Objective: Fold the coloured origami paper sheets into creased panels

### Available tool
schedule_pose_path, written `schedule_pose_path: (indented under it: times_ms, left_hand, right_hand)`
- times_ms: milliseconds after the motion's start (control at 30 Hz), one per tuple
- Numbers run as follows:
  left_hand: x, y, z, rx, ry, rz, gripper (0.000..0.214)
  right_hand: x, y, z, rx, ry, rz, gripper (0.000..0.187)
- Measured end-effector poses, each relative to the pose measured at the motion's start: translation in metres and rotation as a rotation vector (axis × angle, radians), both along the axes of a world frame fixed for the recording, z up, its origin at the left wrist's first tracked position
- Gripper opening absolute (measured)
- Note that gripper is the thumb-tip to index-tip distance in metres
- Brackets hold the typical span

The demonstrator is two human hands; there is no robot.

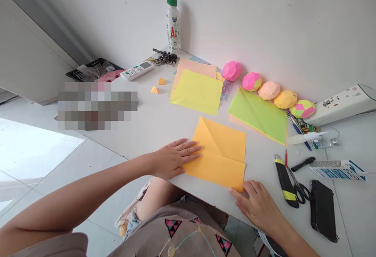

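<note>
An orange paper sheet (220,153) lies partly folded near the front edge of the white table (152,124). My left hand (173,157) lies flat with fingers stretched out, pressing the sheet's left edge. At the sheet's lower right corner my right hand (257,204) pinches the paper against the table edge.
Yellow paper (198,91) and green paper (260,114) lie further back. Several folded paper balls (268,90) line the wall. A bottle (173,26), keys, a remote (137,70), a utility knife (285,182), scissors (298,186), a phone (323,210) and a power strip (343,102) are around.
</note>
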State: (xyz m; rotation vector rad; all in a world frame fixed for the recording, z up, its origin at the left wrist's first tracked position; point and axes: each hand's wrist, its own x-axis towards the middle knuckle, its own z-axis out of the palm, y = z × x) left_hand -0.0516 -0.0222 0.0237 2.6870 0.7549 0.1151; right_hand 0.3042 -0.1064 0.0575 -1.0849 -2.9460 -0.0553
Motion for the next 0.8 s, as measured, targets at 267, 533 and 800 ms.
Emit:
schedule_pose_path:
  times_ms: [267, 533, 800]
  left_hand:
    - [0.001, 0.005, 0.009, -0.107, 0.062, -0.018, 0.071]
    - [0.001, 0.017, 0.019, -0.261, 0.082, -0.05, 0.073]
    - [0.004, 0.018, 0.029, -0.365, 0.159, -0.035, 0.071]
  right_hand:
    - [0.027, -0.009, 0.009, 0.007, 0.045, -0.019, 0.023]
    - [-0.027, 0.014, 0.014, 0.045, 0.225, 0.153, 0.021]
    - [-0.126, 0.038, -0.007, -0.101, 0.031, 0.257, 0.036]
